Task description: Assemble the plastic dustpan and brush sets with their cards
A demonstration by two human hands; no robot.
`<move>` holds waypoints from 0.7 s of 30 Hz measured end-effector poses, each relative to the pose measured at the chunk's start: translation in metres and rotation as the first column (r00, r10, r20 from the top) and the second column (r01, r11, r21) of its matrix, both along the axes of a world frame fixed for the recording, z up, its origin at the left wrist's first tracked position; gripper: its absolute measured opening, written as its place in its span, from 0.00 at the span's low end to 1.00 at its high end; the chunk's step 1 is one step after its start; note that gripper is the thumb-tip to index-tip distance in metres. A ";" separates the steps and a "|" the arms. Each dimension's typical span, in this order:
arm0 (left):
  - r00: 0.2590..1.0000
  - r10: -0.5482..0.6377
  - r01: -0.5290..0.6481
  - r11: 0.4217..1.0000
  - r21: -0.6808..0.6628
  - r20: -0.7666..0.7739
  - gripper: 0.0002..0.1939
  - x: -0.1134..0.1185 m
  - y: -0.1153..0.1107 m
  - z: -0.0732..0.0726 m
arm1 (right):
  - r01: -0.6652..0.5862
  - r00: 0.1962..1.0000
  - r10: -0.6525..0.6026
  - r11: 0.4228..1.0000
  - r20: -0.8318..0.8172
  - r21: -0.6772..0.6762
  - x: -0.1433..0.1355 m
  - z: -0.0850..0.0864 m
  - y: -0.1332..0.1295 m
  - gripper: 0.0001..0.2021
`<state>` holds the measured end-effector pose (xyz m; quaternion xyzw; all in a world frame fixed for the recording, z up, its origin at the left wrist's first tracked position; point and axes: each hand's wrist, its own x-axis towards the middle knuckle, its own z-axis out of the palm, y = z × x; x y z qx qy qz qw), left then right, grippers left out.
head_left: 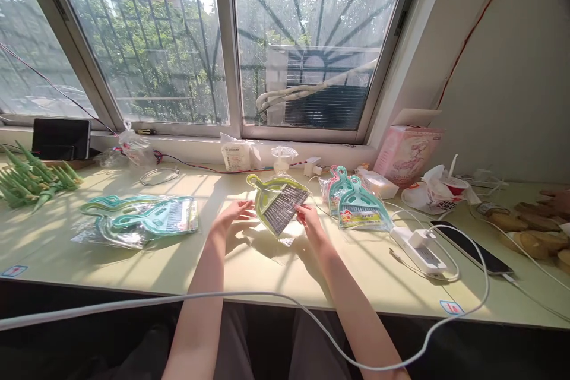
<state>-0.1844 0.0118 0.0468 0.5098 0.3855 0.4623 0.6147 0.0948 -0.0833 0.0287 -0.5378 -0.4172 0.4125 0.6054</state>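
In the middle of the head view a yellow-green dustpan (263, 197) is tilted up over the table, its looped handle pointing to the upper left. A small hand brush (285, 209) with dark grey bristles lies against it, and clear plastic shows at its lower edge. My right hand (310, 219) pinches the right side of this dustpan and brush set. Close to the dustpan's left edge is my left hand (232, 215), fingers apart; I cannot tell whether it touches. Wrapped turquoise dustpan sets (151, 217) lie in a pile on the left, and more wrapped sets (361, 205) lie on the right.
A white power strip (418, 252) and a black phone (472, 246) are at the right. A white cable (249, 294) loops across the front, over my forearms. Along the window stand a plastic cup (284, 161) and a pink box (407, 154). A spiky plant (33, 181) is far left.
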 end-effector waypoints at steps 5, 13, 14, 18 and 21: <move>0.989 0.092 -0.095 0.995 -0.018 -0.119 0.18 0.005 0.000 0.009 | -0.064 0.998 0.064 0.997 0.020 -0.031 -0.007 0.006 -0.005 0.28; 0.971 0.239 -0.238 0.970 0.043 -0.011 0.22 -0.008 0.005 0.012 | -0.080 0.996 0.081 0.995 0.025 -0.067 -0.019 0.017 -0.009 0.23; 0.974 0.226 -0.227 0.973 0.038 0.015 0.25 -0.007 0.006 0.012 | -0.061 0.998 0.063 0.996 0.021 -0.065 -0.016 0.018 -0.010 0.22; 0.897 0.420 -0.441 0.871 0.214 0.140 0.33 -0.001 0.007 0.018 | -0.062 0.998 0.063 0.997 0.018 -0.053 -0.006 0.024 -0.015 0.21; 0.881 0.467 -0.454 0.794 0.405 0.073 0.33 0.002 0.006 0.023 | -0.142 0.988 0.147 0.985 0.055 -0.100 -0.007 0.024 -0.019 0.19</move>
